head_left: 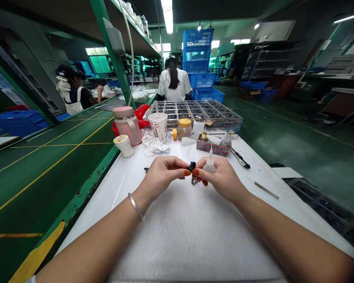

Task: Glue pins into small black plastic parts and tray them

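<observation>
Above the middle of the white table, my left hand (162, 175) pinches a small black piece (191, 166) between thumb and fingertips. My right hand (220, 175) meets it from the other side, its fingertips on the same piece. A white bottle with a pointed nozzle (210, 163) is held in my right hand, nozzle up. Just under the fingertips a small dark openwork ornament (194, 181) shows; whether it hangs or lies on the table I cannot tell. Part of another small black piece (146, 170) lies left of my left hand.
Behind the hands stand a pink flask (126, 122), a paper cup (159, 125), a yellow-lidded jar (184, 129) and a patterned box (214, 147). A cutter (240, 158) and a needle tool (266, 190) lie right. A compartment tray (194, 112) and two people are beyond; a green conveyor (47, 165) runs left.
</observation>
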`<action>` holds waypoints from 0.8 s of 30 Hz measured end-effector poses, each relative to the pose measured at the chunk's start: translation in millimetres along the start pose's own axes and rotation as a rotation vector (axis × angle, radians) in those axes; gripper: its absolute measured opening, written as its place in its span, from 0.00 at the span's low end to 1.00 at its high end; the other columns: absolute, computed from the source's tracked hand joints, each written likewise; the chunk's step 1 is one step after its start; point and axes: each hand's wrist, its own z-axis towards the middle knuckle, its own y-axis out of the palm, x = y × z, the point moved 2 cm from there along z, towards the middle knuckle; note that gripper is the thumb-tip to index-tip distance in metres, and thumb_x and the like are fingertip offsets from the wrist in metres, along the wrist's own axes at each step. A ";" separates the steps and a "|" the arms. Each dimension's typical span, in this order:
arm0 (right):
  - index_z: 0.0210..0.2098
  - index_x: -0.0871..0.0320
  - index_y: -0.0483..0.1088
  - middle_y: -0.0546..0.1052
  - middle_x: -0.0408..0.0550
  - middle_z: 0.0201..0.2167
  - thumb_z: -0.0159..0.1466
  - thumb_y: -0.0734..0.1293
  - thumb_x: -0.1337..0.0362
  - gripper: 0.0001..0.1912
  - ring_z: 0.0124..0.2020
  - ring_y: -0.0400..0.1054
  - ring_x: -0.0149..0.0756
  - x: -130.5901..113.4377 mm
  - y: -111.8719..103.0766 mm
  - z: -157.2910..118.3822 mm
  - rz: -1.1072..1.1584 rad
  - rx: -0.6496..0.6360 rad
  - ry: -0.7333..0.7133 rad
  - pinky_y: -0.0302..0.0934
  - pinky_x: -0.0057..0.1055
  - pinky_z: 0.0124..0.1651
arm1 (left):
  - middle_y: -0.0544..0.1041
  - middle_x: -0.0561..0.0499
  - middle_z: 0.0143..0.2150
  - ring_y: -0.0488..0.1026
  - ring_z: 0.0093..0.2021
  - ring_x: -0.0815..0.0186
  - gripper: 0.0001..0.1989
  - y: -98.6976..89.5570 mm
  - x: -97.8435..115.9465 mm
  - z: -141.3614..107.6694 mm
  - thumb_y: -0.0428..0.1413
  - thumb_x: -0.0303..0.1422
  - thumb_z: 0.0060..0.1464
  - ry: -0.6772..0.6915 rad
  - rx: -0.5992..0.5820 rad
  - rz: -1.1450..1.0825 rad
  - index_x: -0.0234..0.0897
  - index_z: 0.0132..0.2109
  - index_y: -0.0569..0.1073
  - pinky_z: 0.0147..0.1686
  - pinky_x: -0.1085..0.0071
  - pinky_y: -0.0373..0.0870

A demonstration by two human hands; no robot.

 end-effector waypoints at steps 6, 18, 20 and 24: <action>0.30 0.63 0.74 0.74 0.47 0.22 0.55 0.74 0.56 0.15 0.22 0.66 0.30 1.5 2.0 -2.0 -0.027 0.040 -0.035 0.60 0.26 0.23 | 0.78 0.49 0.30 0.73 0.31 0.69 0.06 -1.8 -4.0 3.2 0.66 0.29 0.44 0.020 0.012 -0.017 0.33 0.33 0.79 0.32 0.76 0.70; 0.26 0.63 0.72 0.75 0.46 0.21 0.54 0.74 0.59 0.12 0.20 0.65 0.28 -8.6 -24.1 4.7 -0.027 0.256 -0.096 0.59 0.23 0.20 | 0.78 0.50 0.35 0.72 0.36 0.65 0.06 -8.0 -23.3 9.6 0.60 0.34 0.52 0.041 0.033 0.502 0.38 0.36 0.79 0.33 0.73 0.68; 0.26 0.63 0.72 0.75 0.46 0.21 0.53 0.74 0.60 0.12 0.19 0.65 0.28 -7.0 -27.2 6.3 -0.027 0.257 -0.069 0.58 0.23 0.19 | 0.78 0.52 0.34 0.72 0.35 0.67 0.03 -1.0 -30.0 10.0 0.60 0.30 0.52 0.096 -0.042 0.743 0.40 0.33 0.79 0.36 0.72 0.66; 0.26 0.64 0.72 0.74 0.45 0.19 0.53 0.73 0.61 0.12 0.19 0.65 0.28 -5.9 -25.8 6.2 -0.073 0.221 0.001 0.58 0.23 0.19 | 0.78 0.55 0.36 0.72 0.35 0.68 0.06 11.0 -35.4 7.9 0.58 0.27 0.53 0.149 -0.115 0.979 0.42 0.34 0.79 0.37 0.71 0.64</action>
